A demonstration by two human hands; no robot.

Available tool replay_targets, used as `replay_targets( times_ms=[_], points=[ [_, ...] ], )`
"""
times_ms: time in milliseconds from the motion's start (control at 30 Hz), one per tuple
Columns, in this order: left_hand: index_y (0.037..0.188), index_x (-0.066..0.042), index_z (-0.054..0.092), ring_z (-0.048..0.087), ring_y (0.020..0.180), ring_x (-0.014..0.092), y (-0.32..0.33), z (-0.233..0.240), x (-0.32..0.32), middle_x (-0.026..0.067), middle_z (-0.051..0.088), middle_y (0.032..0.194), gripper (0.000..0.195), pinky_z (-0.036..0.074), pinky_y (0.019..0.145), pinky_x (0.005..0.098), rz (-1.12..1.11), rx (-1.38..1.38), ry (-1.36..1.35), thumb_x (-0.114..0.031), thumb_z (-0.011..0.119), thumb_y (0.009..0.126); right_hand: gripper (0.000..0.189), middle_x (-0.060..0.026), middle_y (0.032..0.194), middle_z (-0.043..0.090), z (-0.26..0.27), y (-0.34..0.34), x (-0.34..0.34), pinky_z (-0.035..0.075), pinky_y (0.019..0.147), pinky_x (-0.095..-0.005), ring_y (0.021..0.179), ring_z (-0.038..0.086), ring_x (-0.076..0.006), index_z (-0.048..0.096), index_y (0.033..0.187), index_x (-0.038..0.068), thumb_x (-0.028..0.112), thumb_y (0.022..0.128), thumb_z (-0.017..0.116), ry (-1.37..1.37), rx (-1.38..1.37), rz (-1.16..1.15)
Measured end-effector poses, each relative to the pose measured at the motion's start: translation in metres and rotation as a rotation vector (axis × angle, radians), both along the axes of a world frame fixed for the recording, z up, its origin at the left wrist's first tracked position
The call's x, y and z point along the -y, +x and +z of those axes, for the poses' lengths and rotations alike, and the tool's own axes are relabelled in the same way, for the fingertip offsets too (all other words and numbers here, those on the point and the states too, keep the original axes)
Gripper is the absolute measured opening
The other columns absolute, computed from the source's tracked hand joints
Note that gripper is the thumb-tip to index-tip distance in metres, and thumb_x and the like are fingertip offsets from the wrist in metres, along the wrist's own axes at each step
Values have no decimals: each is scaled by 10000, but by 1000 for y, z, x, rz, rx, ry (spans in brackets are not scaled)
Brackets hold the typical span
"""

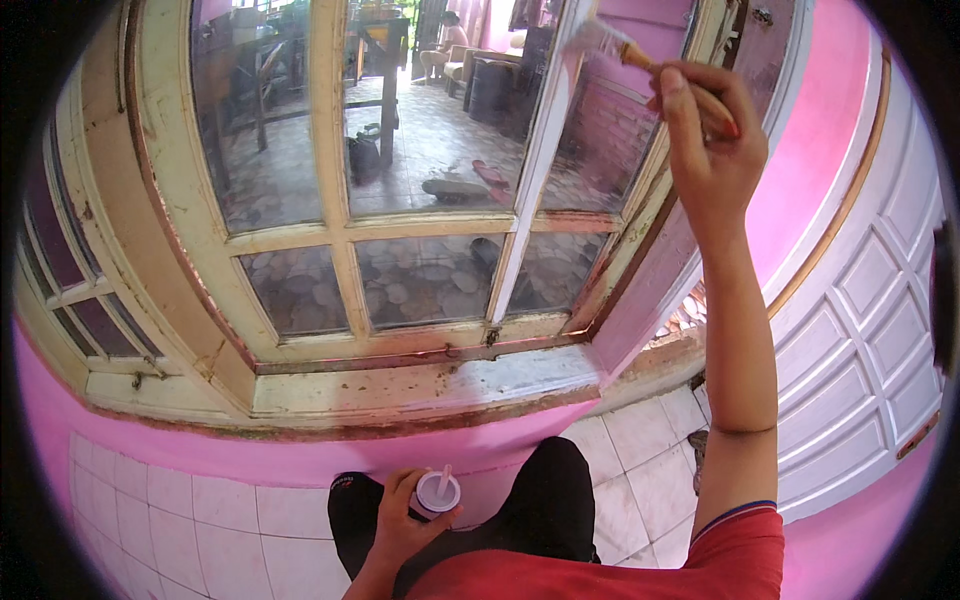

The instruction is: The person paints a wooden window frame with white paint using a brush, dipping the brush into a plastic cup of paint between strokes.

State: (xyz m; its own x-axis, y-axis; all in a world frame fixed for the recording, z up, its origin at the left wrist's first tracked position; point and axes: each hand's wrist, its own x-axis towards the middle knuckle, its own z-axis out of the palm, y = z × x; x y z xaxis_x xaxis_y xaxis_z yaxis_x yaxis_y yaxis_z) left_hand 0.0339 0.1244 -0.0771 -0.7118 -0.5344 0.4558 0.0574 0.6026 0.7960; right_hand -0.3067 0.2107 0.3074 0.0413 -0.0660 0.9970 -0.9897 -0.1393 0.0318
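My right hand (709,135), raised at the upper right, grips the wooden handle of a paintbrush (604,43). The pale, paint-loaded bristles touch or nearly touch the right vertical glazing bar (541,157) of a window. White paint covers much of that bar, while the left glazing bar (330,150) is yellowed cream. Low in front of me, my left hand (405,510) is wrapped around a small paint can (437,495). A stick (445,477) stands in its whitish paint. The window sill (540,371) is white at its right end and stained cream farther left.
Glass panes (442,150) sit between the bars; through them a seated person (448,49) and furniture show. A rusty latch (492,336) is at the sash's lower edge. On the right stands a white panelled door (855,322). Below the pink wall lies a tiled floor (225,525).
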Motion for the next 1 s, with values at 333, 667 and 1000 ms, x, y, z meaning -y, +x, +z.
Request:
replay_targets(
  times_ms=[333, 667, 1000],
  points=[
    [1230, -29, 670, 656, 1119, 322, 1, 2, 2, 160, 622, 1232, 645, 559, 953, 415, 8, 4, -1, -215, 966, 688, 132, -58, 767, 701, -39, 10, -16, 500, 671, -242, 709, 638, -73, 709, 1009, -2, 124, 970, 713, 192, 93, -44],
    [1225, -27, 671, 655, 1116, 328, -2, -2, 2, 162, 625, 1221, 646, 559, 953, 422, 0, -12, 16, -221, 969, 686, 183, -48, 841, 728, 15, 1, -4, 518, 674, -235, 745, 687, -95, 709, 1030, -9, 167, 985, 727, -6, 59, 104],
    [1223, -25, 673, 657, 1116, 327, -3, 3, 4, 158, 621, 1227, 642, 560, 953, 417, -1, 2, 24, -239, 969, 694, 157, -62, 795, 723, -14, 8, -13, 517, 674, -249, 713, 654, -92, 712, 1008, 2, 152, 966, 730, 133, 65, -63]
  ],
)
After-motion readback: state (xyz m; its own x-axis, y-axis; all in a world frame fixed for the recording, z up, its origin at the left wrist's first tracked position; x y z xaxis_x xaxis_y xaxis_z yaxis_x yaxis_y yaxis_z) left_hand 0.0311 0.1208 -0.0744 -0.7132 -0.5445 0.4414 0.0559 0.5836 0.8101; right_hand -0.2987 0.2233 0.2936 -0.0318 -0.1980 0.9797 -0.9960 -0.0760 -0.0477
